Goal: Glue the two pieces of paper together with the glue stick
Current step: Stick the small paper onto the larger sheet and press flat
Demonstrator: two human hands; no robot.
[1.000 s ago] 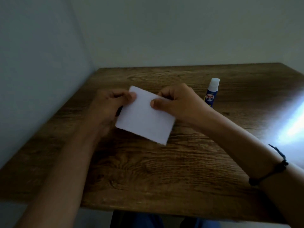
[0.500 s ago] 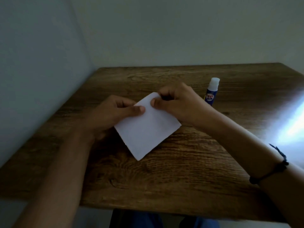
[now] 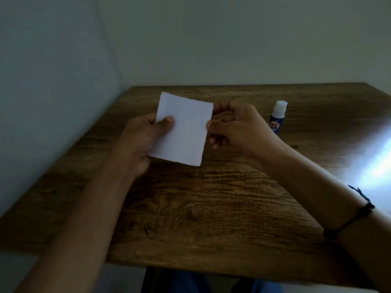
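Note:
A white rectangle of paper (image 3: 186, 132) is held upright above the wooden table (image 3: 211, 208). Only one sheet can be told apart; a faint strip along its left edge may be a second layer. My left hand (image 3: 146, 140) grips its left side, thumb on the front face. My right hand (image 3: 237, 125) pinches the right edge between thumb and forefinger, the other fingers curled. A blue glue stick (image 3: 277, 118) with a white cap stands upright on the table just right of my right hand, partly hidden behind it.
Pale walls meet at the table's far left corner. A bright patch of light (image 3: 378, 163) falls on the table's right side. A black cord bracelet (image 3: 351, 216) circles my right wrist. Blue-clad legs show below the table's near edge.
The paper has been lifted and turned from a tilted, diamond-like pose low over the table to upright. My left hand now holds its left side; my right shifted to the right edge.

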